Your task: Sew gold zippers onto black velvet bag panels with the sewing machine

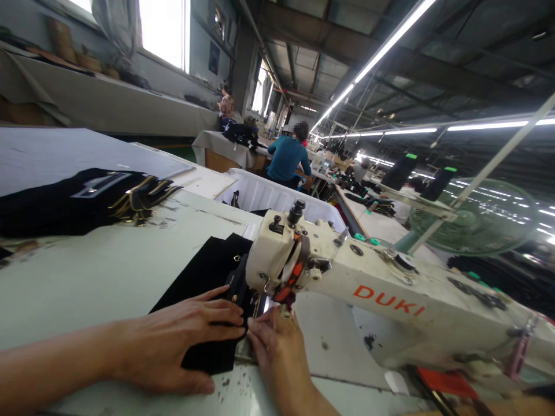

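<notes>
Black fabric (208, 271) lies under the head of a white sewing machine (347, 277) marked DUKI, with a dark strip and small metal fittings along its right edge. My left hand (177, 338) rests flat on the fabric, fingers spread, fingertips near that strip. Close to the needle area, my right hand (281, 349) has its fingers bent together at the fabric's right edge; what they pinch is too small to make out. The needle itself is hidden behind the machine head.
Black pieces with gold-coloured zips (87, 199) lie on the table at left. Behind the machine stands a white plastic bin (281, 196). A green fan (472, 216) and thread cones (399, 172) are at right. A person in a teal top (287, 157) sits ahead.
</notes>
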Tool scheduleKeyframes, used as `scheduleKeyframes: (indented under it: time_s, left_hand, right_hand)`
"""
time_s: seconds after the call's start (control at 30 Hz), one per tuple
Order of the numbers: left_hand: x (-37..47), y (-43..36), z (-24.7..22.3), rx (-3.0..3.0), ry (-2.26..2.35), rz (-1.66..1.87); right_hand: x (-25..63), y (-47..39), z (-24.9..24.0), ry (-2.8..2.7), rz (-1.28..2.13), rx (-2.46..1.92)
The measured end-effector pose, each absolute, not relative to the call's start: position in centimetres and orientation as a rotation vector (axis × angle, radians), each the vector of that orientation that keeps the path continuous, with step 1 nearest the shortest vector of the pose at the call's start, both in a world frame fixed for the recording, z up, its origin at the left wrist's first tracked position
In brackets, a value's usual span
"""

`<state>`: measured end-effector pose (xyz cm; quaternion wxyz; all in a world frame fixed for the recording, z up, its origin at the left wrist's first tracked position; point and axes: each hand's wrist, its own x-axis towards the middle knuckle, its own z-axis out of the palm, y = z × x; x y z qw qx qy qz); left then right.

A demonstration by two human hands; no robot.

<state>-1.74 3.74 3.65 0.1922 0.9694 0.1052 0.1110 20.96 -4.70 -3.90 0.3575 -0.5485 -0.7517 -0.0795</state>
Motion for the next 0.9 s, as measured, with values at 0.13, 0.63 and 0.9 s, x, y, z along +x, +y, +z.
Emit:
scheduleKeyframes:
  time_s: [0.13,0.63,0.9]
  left_hand:
    - [-1.0,5.0,2.8,2.732,0.271,0.268]
    - [0.4,5.9,0.5,2.781,0.266,0.426]
    - [0.4,6.1,-0.4,2.796,0.249,0.456]
  right_hand:
    - [21.1,-4.1,-3.9,-1.940,-0.109,-1.490]
    - [20.7,-4.0,-1.7,-1.802,-0.024,-2.012]
    - [20.5,-2.9,-1.5,-1.868,-0.074,-2.104]
